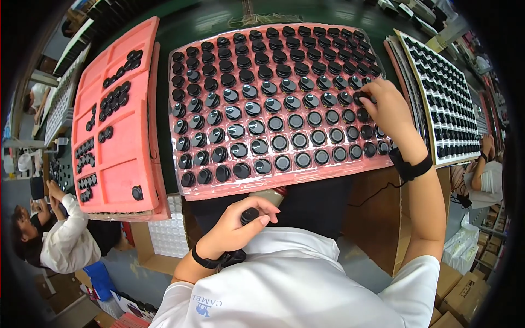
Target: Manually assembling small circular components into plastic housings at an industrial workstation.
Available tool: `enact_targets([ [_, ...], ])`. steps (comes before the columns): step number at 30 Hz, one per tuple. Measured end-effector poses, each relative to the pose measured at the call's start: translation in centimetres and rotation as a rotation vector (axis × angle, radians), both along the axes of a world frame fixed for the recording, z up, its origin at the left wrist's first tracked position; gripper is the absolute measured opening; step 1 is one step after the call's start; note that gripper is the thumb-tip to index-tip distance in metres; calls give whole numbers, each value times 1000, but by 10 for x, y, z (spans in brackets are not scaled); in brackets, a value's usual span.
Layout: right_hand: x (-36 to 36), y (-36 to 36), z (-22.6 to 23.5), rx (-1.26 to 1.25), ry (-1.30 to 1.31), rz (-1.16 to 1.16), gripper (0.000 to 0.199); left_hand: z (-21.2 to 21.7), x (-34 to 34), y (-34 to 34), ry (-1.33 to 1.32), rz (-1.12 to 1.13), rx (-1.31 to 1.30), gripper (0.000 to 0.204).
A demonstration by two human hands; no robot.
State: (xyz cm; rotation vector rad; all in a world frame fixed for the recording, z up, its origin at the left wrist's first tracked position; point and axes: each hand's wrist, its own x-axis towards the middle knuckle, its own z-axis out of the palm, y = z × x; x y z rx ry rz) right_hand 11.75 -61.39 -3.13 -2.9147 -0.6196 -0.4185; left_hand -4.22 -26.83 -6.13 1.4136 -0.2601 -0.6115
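A wide clear plastic tray [320,173] on pink foam lies before me, its pockets filled with rows of small black round parts [282,144]. Some of their tops are glossy, others show a grey ring; their exact kind cannot be made out. At the tray's right side my right hand [389,109] is closed, thumb and fingers pinching one black round part [363,98] just over the pockets. My left hand [236,223] is held below the near edge, close to my body, with its fingers curled around another black round part [250,215].
On the left a pink foam tray [121,169] with compartments leans up, holding clusters of black parts. A white tray [456,157] packed with black parts stands at the right. A black cable [377,192] hangs below the tray. Co-workers [71,238] sit at left and right.
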Motion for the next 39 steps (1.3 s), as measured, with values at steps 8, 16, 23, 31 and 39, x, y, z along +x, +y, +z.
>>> enact_targets([
  [8,-33,33,20,304,70,-40,16,-1,0,5,-62,87,2,26],
  [16,-109,119,12,894,549,437,27,10,8,-15,-215,251,-57,47],
  [23,-119,138,3,908,413,443,31,7,3,-9,-236,304,-49,49],
  [31,-123,147,-5,1783,1158,365,22,11,7,-10,24,355,-348,44],
  [39,-126,152,-31,2132,1376,347,36,7,12,-8,117,263,-469,51],
])
